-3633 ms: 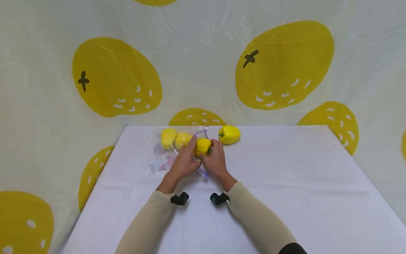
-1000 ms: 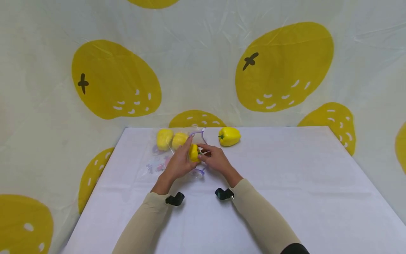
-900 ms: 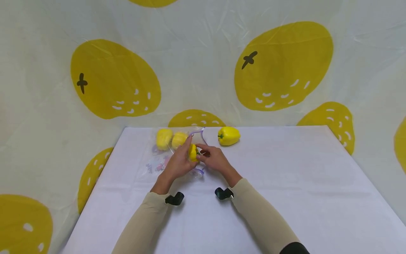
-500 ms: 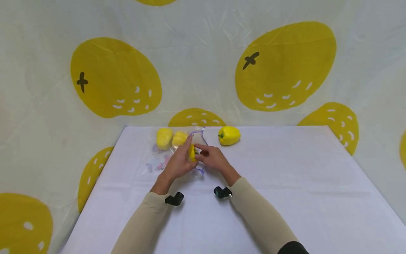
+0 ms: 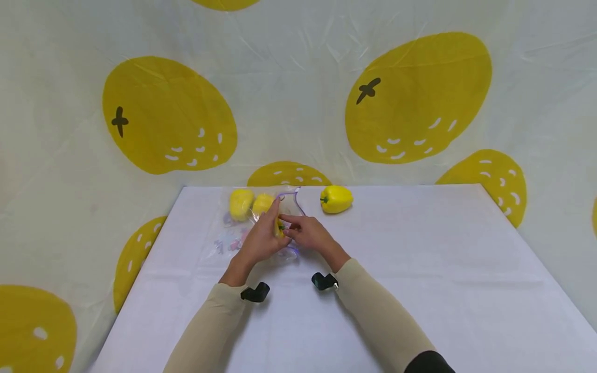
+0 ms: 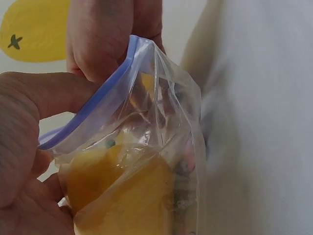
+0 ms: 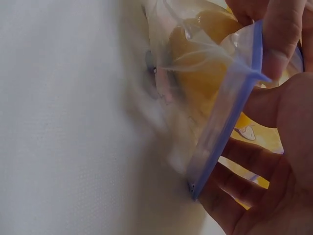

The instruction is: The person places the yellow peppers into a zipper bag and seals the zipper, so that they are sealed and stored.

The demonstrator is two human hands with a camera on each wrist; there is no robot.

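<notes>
A clear zip bag [image 5: 210,254] with a purple-blue zip edge [image 6: 110,88] lies at the back left of the table. Two yellow bell peppers [image 5: 241,204] show through its plastic. My left hand [image 5: 261,238] holds the bag's mouth, its thumb over the zip edge in the right wrist view. Just inside the mouth is another yellow bell pepper [image 6: 122,196], its green stem facing outward; in the head view the left hand mostly covers it. My right hand [image 5: 314,235] reaches into the mouth, thumb and fingers [image 7: 244,161] extended and spread near the stem end.
One more yellow bell pepper [image 5: 337,199] lies outside the bag, at the table's back edge to the right. A white cloth covers the table [image 5: 420,269]. A curtain [image 5: 289,93] printed with big yellow fruit hangs right behind it.
The pepper between my hands has moved left, deeper into the bag, with the right hand following. The right fingers have spread from around it. My left hand shifted slightly left; the outside pepper stayed put.
</notes>
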